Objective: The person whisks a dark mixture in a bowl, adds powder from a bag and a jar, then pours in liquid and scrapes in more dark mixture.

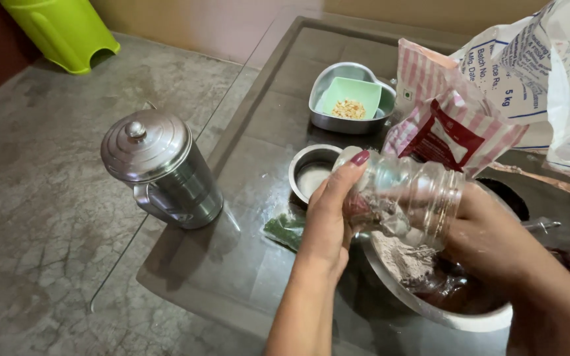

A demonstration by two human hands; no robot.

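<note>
My left hand [328, 217] grips the base end of a clear plastic bottle [400, 191], thumb with a red nail on top. My right hand [489, 240] holds the bottle's other end, lower at the right. The bottle lies tilted, mouth down, over a large steel bowl [430, 310] that holds a heap of greyish flour [403, 257]. Some flour clings inside the bottle. The bottle's mouth is partly hidden behind my right hand.
A lidded steel jug [163, 168] stands at the left. A small steel bowl [311, 173] holds white powder. A heart-shaped steel tin [347, 99] holds a green dish. Pink striped packet [450, 118] and white sack [548, 72] at right. A green herb packet [285, 227] lies near my wrist.
</note>
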